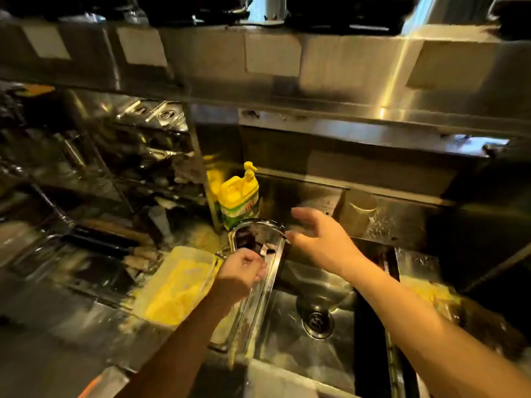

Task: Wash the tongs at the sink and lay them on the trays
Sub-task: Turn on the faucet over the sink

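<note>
Tongs point(258, 271) were gripped in the clenched left hand point(240, 271) at the sink's point(324, 357) left rim, beside a yellow-filled container point(178, 285). Behind them a yellow soap bottle point(238, 196) was seen. Farther right, the right hand point(321, 239) was held above the basin, fingers spread and empty.

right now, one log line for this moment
left hand: closed on tongs | right hand: open, empty | over sink

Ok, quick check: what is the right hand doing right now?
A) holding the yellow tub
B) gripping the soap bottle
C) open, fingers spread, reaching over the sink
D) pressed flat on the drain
C: the right hand is open and empty, fingers spread above the sink, apart from the yellow soap bottle.
</note>
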A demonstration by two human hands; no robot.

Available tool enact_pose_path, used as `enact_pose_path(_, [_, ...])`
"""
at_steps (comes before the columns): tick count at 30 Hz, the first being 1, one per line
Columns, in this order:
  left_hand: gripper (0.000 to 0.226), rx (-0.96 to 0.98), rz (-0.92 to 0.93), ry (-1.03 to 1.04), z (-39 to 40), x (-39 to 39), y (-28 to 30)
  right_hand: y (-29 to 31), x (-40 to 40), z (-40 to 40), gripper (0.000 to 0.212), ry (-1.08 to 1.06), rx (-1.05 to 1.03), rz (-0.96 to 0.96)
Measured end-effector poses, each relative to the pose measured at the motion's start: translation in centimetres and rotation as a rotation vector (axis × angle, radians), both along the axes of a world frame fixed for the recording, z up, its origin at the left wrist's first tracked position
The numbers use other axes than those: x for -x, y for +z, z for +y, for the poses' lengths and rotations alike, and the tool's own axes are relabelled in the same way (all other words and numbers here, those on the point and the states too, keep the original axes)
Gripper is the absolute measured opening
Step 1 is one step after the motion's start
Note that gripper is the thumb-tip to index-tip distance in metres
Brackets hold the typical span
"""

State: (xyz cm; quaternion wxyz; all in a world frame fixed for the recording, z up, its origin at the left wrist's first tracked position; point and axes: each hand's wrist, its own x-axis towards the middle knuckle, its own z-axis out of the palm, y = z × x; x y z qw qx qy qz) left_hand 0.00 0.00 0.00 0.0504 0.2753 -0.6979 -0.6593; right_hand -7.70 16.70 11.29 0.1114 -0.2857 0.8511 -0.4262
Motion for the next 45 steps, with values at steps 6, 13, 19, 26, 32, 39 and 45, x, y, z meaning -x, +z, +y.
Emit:
enact_pose_path(6, [0.015,0.321,-0.276,0.014,-5.3,0.3,-4.7,-3.2,0.2,-5.0,0.050,0.003,-0.036,-0.061])
enact_pose_path(13, [0.084,0.255,-0.262,0.078,-7.3,3.3,-7.3,-5.5,1.7,-7.2,0.035,-0.158,-0.054,0.117])
enact_pose_path(19, [0.100,0.189,-0.206,0.223,-6.6,4.2,-8.3,-6.4,2.4,-8.3,0.021,-0.262,0.045,0.088])
enact_pose_path(26, [0.097,0.286,-0.282,-0.003,-6.8,4.7,-7.5,-6.9,3.4,-8.0,0.020,-0.266,0.143,-0.029])
enact_pose_path(32, [0.048,0.323,-0.320,-0.151,-2.6,0.0,-9.6,-6.7,3.8,-5.8,0.020,-0.243,0.317,-0.204])
enact_pose_path(39, [0.055,0.695,-0.316,-0.331,-1.0,8.6,-10.6,-8.2,4.4,-1.5,0.010,-0.410,0.370,-0.283])
enact_pose_path(45, [0.059,0.958,-0.718,-0.347,-4.8,16.2,-12.0,-8.6,4.3,0.9,0.009,-0.398,0.328,-0.346])
